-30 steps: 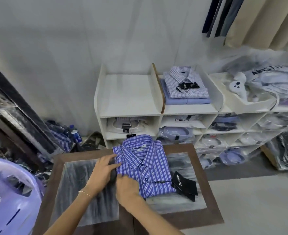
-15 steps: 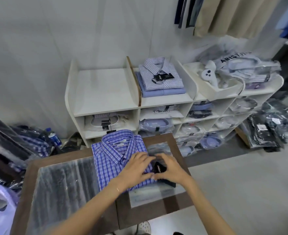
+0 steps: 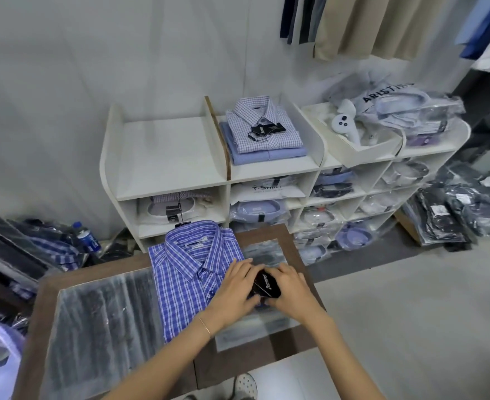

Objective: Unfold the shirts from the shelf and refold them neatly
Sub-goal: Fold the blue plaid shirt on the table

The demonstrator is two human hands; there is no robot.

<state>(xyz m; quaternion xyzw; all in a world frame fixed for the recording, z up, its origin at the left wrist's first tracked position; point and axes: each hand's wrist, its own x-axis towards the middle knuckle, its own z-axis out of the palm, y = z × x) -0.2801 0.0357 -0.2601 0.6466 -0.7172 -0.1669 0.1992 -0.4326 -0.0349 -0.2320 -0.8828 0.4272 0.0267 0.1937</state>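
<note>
One folded blue plaid shirt (image 3: 191, 272) lies on the desk (image 3: 99, 319), collar toward the far edge, its right side near the far right corner. Buttoned and squared, so the fold looks close to done or not yet opened; cannot tell which.

Both hands meet at the shirt's right edge on a black hang tag (image 3: 266, 285). Left hand (image 3: 235, 290): fingers curled over the tag's near-left side, palm resting on the cloth. Right hand (image 3: 288, 290): fingers bent round the tag's right side. Each grip is closed on the tag, not on the fabric.

Handling, judged:
- Shirt is light woven cotton, soft and limp; it will sag if lifted by one point. The collar is the only stiff part.
- Best hold: both shoulders just beside the collar to shake it open, or flat palms under the folded bundle to move it whole.
- Desk top is glossy; cloth may slide when smoothed.
- Tag is stiff card on a thin string; pulling could snag a button.

Counts:
- Shirts on desk: one.
- Tags in hand: one.
- Loose folded shirts on the shelf (image 3: 168, 157) top, middle bay: two, a checked shirt (image 3: 262, 122) over a plain blue shirt (image 3: 269, 155).
- Left top bay: nothing seen.
- Bagged shirts in lower bays and on floor: many, not countable.
</note>
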